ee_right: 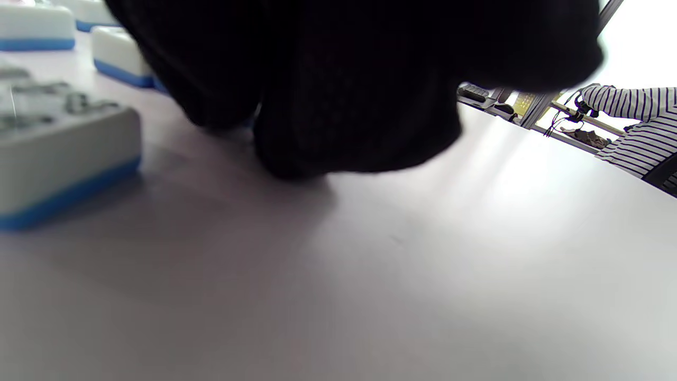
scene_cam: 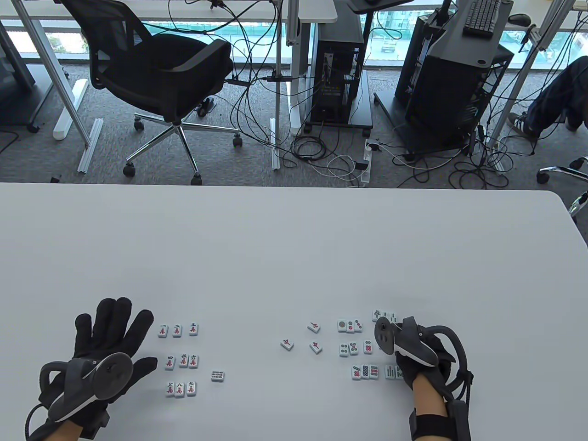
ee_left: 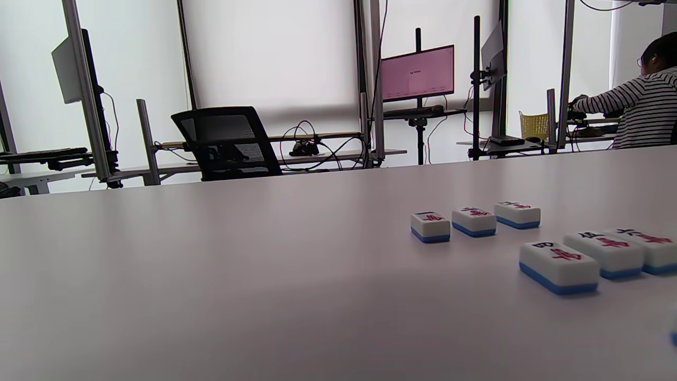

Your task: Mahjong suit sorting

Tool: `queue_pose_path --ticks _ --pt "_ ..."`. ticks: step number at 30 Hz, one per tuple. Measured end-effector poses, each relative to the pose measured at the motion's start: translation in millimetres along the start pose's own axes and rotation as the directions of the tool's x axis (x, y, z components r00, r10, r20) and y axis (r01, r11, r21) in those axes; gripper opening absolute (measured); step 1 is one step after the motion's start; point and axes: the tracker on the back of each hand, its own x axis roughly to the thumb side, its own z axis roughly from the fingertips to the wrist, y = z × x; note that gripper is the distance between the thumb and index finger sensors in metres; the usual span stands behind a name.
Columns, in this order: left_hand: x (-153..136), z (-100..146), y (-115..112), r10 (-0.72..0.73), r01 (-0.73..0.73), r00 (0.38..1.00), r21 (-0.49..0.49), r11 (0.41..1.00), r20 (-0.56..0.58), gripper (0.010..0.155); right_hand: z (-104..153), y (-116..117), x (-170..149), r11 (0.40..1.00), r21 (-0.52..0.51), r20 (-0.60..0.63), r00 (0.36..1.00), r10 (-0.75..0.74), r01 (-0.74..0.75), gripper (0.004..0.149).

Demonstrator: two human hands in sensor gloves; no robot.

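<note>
**Tiles grouped by suit, both hands low at the near edge**

The left hand point(scene_cam: 108, 340) lies flat on the white table point(scene_cam: 275, 248), its fingers straight and spread, holding nothing. Just beside its fingertips sit the character tiles point(scene_cam: 180, 358), face up in three rows of three. A single circle tile point(scene_cam: 217, 376) lies apart to the right of their lowest row.

The right hand point(scene_cam: 420, 358) rests at the far right, fingers down on the table among the bamboo tiles point(scene_cam: 392, 371); the tracker covers them from above and the wrist view shows only dark glove touching the surface, so whether they pinch a tile cannot be told. Left of this hand lie the circle tiles point(scene_cam: 353, 349) in three rows. Three red-marked tiles point(scene_cam: 314, 337) lie loose and skewed between the two groups.
</note>
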Motion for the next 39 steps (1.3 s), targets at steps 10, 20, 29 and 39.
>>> queue_pose_path --ticks 10,20,29,39 --pt "0.5 -0.1 0.2 0.002 -0.002 1.0 0.005 1.0 0.005 0.084 25.6 -52.0 22.2 0.986 -0.162 0.06 0.997 0.041 -0.031 0.06" --pt "1.9 1.2 0.7 0.003 -0.003 1.0 0.019 1.0 0.017 0.084 51.4 -89.7 175.0 0.948 -0.318 0.516 0.843 0.155 0.021 0.063" --pt "3.7 1.5 0.2 0.003 -0.004 1.0 0.018 1.0 0.031 0.084 64.1 -92.0 274.9 0.941 -0.336 0.721 0.653 0.232 0.037 0.066" --pt "-5.8 2.9 9.0 0.046 -0.046 0.999 0.06 0.997 -0.003 0.085 57.2 -90.4 320.9 0.94 -0.338 0.726 0.624 0.289 -0.041 0.058"
